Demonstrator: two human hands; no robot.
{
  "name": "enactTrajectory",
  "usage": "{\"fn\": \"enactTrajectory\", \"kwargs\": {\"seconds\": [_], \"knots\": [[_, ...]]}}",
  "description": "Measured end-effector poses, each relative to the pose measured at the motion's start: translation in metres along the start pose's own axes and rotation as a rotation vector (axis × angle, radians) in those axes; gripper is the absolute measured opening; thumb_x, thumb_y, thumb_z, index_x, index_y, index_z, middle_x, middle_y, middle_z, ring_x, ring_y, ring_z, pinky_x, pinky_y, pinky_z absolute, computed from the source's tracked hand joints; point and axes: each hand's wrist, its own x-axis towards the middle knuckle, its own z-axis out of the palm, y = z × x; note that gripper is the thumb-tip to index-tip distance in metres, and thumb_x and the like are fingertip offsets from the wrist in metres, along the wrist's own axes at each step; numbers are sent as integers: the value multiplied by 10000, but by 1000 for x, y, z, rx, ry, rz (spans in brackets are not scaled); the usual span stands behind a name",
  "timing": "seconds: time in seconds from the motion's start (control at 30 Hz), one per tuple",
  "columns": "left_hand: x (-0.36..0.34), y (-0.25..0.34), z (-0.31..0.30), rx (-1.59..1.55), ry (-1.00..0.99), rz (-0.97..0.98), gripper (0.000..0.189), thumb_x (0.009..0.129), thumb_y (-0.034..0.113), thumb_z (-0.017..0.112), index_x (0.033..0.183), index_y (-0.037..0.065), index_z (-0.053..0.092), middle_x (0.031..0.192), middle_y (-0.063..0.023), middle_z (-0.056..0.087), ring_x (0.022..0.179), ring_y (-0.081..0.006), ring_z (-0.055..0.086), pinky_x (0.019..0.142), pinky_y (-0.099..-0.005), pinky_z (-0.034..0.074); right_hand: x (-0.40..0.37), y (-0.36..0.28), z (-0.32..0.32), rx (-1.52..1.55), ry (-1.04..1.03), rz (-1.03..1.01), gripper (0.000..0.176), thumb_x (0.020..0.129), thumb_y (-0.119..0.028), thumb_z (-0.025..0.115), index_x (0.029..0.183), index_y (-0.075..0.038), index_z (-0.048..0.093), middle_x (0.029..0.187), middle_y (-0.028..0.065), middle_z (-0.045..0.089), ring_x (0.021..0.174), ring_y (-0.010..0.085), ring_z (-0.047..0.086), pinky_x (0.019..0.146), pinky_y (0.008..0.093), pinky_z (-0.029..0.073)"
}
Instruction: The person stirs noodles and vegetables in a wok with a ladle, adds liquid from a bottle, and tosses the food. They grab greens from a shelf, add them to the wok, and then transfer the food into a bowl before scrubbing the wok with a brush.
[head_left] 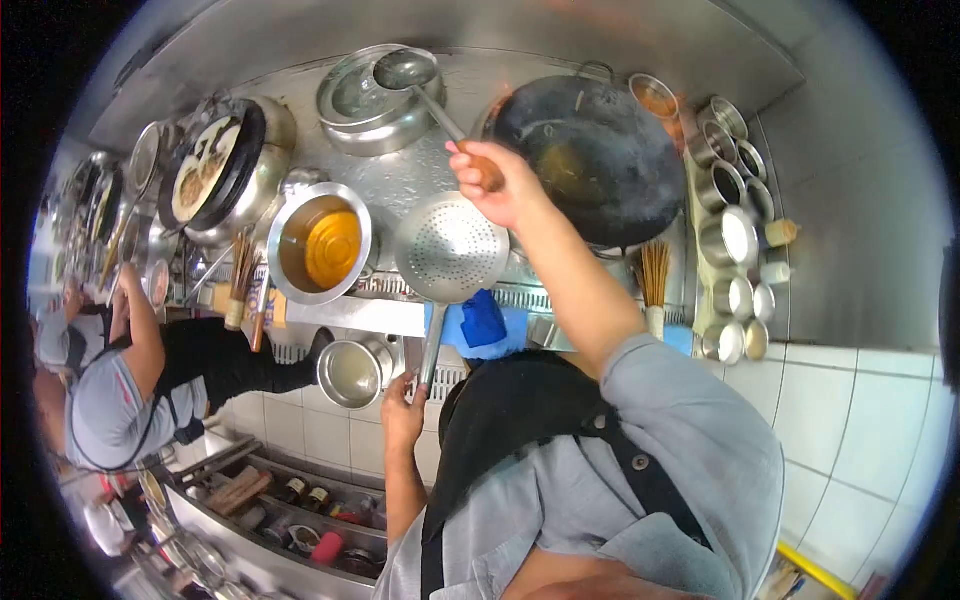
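My right hand (500,185) is wrapped round the wooden handle of a metal ladle (408,70), whose bowl is up over the round metal pot (378,125) at the back. My left hand (403,412) grips the long handle of a perforated strainer (452,245), held level beside a steel pot (320,245) with amber liquid in it. To the right of my right hand a large dark wok (590,160) sits on the range, steam over it and a little liquid at its bottom. A folded blue cloth (484,318) lies at the range's front edge.
Several metal seasoning cups (729,238) line the right side, beside a bamboo brush (655,280). A steel pot (354,372) stands lower left, above a shelf of bottles (317,498). A co-worker (130,385) works on the left near another wok (207,170).
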Motion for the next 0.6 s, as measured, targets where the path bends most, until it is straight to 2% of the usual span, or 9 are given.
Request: {"fn": "enactTrajectory", "kwargs": {"seconds": [0.03,0.1,0.2,0.27,0.4,0.5,0.53,0.6], "knots": [[4,19,-10,45,0,54,437,893,185,744,1275,-3,646,1175,-206,680,1013,-340,672,889,-423,537,-27,-8,1,-23,2,-9,360,946,-185,670,1223,16,560,892,28,573,624,89,489,541,228,384],[14,42,-12,-1,-20,63,451,894,194,745,1288,3,638,1177,-203,680,1023,-336,672,900,-428,534,-89,-23,6,-63,-15,18,270,960,-188,657,1182,-53,585,862,42,605,664,109,558,530,267,411],[36,71,12,-63,-74,66,498,887,228,755,1308,-2,620,1203,-212,673,1054,-339,671,920,-438,529,-176,-23,16,-219,84,-30,310,967,-185,642,1227,-48,546,843,42,594,612,112,565,490,272,427],[52,81,38,-68,-110,72,534,879,254,764,1315,-13,611,1226,-224,667,1076,-345,671,929,-445,527,-218,-17,12,-446,226,-40,335,959,-152,635,1246,-27,516,831,44,586,543,125,563,455,280,444],[74,97,97,2,-60,52,651,839,330,800,1308,-68,588,1239,-278,661,1121,-391,668,963,-460,514,-269,-18,-8,-464,326,-55,323,945,-100,626,1234,-3,519,819,45,586,515,126,560,456,286,457],[82,97,123,69,-63,22,685,830,351,809,1308,-82,581,1222,-286,673,1119,-409,670,976,-456,508,-276,-55,-59,-772,308,-2,542,946,-78,618,1449,20,438,803,34,581,540,102,551,484,256,441],[83,95,130,78,-59,18,690,831,354,810,1313,-82,579,1206,-280,684,1107,-414,673,979,-454,507,-279,-61,-78,-757,320,-11,542,946,-78,618,1449,20,438,803,34,581,540,102,551,484,256,441],[82,90,142,60,-58,10,691,802,326,828,1310,-76,587,1195,-270,694,1087,-394,686,980,-434,509,-288,-58,-126,-1062,511,-319,596,930,-91,660,1473,23,442,823,44,621,583,120,592,562,286,506]]}}
